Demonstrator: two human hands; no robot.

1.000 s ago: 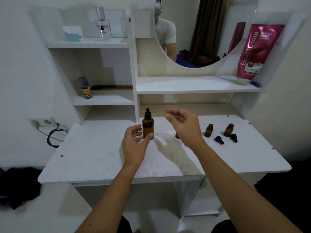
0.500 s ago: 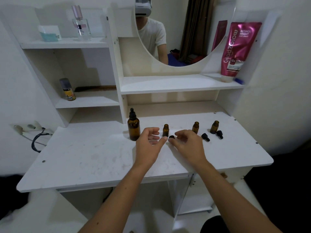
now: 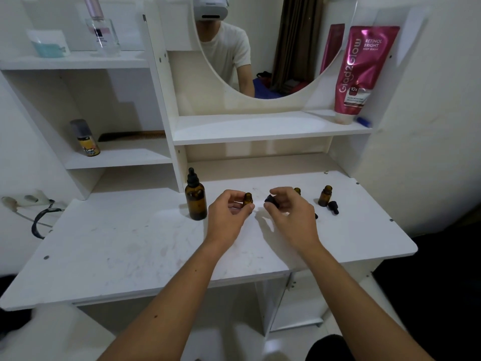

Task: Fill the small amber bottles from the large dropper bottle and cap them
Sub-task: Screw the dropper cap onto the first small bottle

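Observation:
The large amber dropper bottle (image 3: pixel 195 199) stands capped on the white desk (image 3: pixel 130 246), left of my hands. My left hand (image 3: pixel 229 214) grips a small uncapped amber bottle (image 3: pixel 248 199) by its body. My right hand (image 3: pixel 289 212) pinches a black dropper cap (image 3: pixel 270 199) just right of that bottle's mouth. A second small bottle (image 3: pixel 297 191) peeks out behind my right hand. A third small open bottle (image 3: pixel 325 196) stands further right, with a loose black cap (image 3: pixel 333 207) lying beside it.
White shelving rises behind the desk, with a round mirror (image 3: pixel 250 48), a pink tube (image 3: pixel 360 74), a spray can (image 3: pixel 86 139), a comb (image 3: pixel 131 136) and a perfume bottle (image 3: pixel 102 29). A black cable (image 3: pixel 41 217) hangs at the left wall.
My left hand took hold of the small bottle and my right hand picked the black cap up off the desk. Both hands rose slightly; the view shifted closer.

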